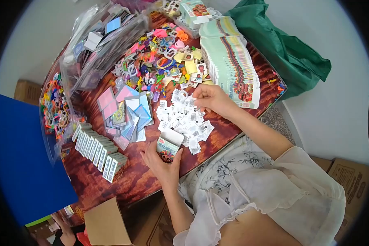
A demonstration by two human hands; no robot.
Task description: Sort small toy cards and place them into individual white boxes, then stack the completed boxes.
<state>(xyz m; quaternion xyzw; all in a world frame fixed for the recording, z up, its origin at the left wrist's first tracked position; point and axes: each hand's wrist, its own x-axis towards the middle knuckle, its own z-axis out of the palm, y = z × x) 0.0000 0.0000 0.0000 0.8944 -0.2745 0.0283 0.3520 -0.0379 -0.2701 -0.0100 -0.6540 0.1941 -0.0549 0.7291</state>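
My left hand (163, 167) grips a small green-and-white carton (168, 149) with its top flap standing up, thumb on one side and fingers on the other. Just beyond it spreads a pile of small white printed packets (184, 119). At the far edge of that pile is my right hand (211, 97), its fingertips pinched together; what they hold, if anything, is too small to tell. Left of the packets lie loose pink, blue and clear cards (131, 112). Behind them is a heap of colourful small toys and rings (151, 61).
Closed cartons stand in a row (96, 149) on the left. A fanned stack of flat cartons (229, 61) lies far right, beside a green bag (283, 53). Clear bags (106, 45) hold cards and trinkets. An open cardboard box (106, 221) and another person's hand (63, 225) are lower left.
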